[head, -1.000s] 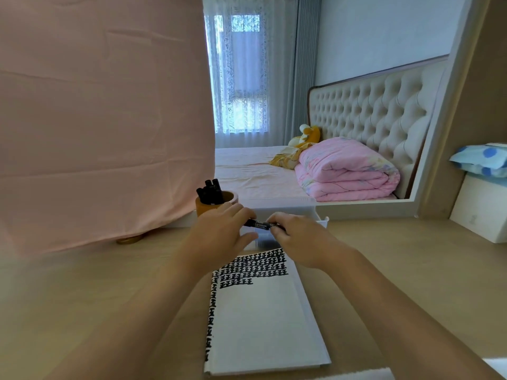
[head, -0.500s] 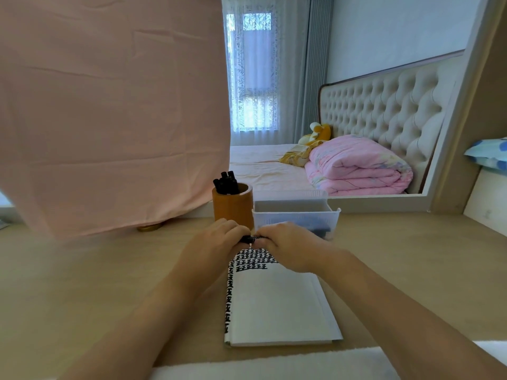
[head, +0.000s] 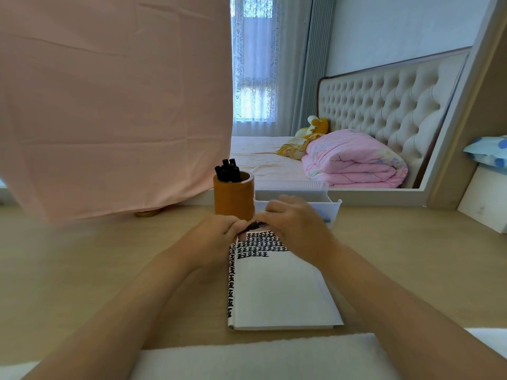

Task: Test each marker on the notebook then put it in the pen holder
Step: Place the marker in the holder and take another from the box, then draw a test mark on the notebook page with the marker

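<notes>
Soft daylight is coming through the window (head: 253,78) beyond the table's (head: 411,256) far edge, leaving faint shadows. The pink cloth (head: 109,105) is smearing into blur near the table's left edge; wide-angle distortion is bending lines at the right

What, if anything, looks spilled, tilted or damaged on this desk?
Nothing stands out. The holder stands upright, markers inside; the notebook lies flat; the left hand and right hand hold one marker at its top edge.
</notes>
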Tool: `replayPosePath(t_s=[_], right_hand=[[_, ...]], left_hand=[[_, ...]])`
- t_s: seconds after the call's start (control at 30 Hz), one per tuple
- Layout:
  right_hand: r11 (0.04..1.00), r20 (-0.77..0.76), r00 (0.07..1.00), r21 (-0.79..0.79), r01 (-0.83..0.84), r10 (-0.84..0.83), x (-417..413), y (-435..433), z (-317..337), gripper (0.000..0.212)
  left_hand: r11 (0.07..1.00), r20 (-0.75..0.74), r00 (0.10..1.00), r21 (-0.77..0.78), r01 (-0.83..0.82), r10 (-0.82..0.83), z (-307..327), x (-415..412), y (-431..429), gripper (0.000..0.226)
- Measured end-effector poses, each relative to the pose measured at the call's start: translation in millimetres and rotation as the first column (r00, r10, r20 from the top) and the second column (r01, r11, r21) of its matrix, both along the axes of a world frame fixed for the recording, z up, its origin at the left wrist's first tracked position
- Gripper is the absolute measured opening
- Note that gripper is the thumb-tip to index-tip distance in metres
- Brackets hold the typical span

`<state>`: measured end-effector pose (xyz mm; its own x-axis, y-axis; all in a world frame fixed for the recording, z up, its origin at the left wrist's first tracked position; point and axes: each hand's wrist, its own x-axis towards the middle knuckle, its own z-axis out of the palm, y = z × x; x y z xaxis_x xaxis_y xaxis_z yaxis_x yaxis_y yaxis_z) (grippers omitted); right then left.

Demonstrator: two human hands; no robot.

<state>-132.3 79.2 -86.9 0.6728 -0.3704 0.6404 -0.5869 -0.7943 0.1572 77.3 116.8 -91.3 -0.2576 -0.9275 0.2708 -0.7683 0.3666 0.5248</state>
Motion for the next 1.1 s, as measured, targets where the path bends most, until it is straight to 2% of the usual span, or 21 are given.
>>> replayPosePath(t_s=[0.07,0.17,0.23,0.3,0.47,0.6,0.7,0.77,0.83,0.9,1.0,1.1], right_hand=[[0.998,0.078,0.997,0.057,-0.003,-0.001,-12,-4,2,0.015],[0.959,0.196,0.978,0.282,0.012,-0.070,-28,-11,-3,0.017],[0.917,0.198,0.974,0.399,0.020,-0.108,-29,-14,-8,0.022],[0.881,0.184,0.974,0.472,0.028,-0.129,-25,-14,-10,0.026],[0.784,0.197,0.961,0.620,0.030,-0.193,-17,-4,-5,0.038],[0.651,0.369,0.906,0.743,-0.154,-0.207,-13,2,6,0.018],[0.524,0.499,0.837,0.786,-0.329,-0.223,-9,6,16,0.035],[0.476,0.496,0.842,0.805,-0.354,-0.212,-10,7,19,0.048],[0.460,0.463,0.874,0.814,-0.355,-0.145,-12,7,18,0.054],[0.445,0.465,0.881,0.810,-0.381,-0.092,-14,9,13,0.042],[0.371,0.554,0.815,0.802,-0.468,-0.170,-13,10,7,0.009],[0.282,0.579,0.775,0.810,-0.514,-0.253,-12,11,1,0.019]], left_hand=[[0.998,-0.033,0.998,0.019,-0.054,0.055,0,14,-1,0.038],[0.978,-0.029,0.982,-0.084,-0.189,0.187,-7,40,-7,0.029],[0.964,0.064,0.968,-0.127,-0.233,0.243,-16,47,-12,0.014],[0.961,0.152,0.953,-0.134,-0.243,0.262,-27,47,-16,0.015],[0.957,0.144,0.951,-0.145,-0.252,0.273,-39,39,-20,0.012],[0.951,0.201,0.935,-0.166,-0.262,0.293,-41,33,-22,0.025],[0.960,0.109,0.964,-0.169,-0.223,0.243,-36,26,-19,0.034],[0.981,0.059,0.987,-0.137,-0.139,0.148,-31,17,-15,0.042],[0.995,0.071,0.995,-0.074,-0.066,0.071,-29,7,-11,0.056],[1.000,0.115,0.993,0.004,-0.023,0.022,-31,2,-9,0.074],[0.997,0.171,0.985,0.078,-0.004,-0.010,-34,2,-11,0.091],[0.996,0.199,0.980,0.095,0.001,-0.020,-34,4,-12,0.092]])
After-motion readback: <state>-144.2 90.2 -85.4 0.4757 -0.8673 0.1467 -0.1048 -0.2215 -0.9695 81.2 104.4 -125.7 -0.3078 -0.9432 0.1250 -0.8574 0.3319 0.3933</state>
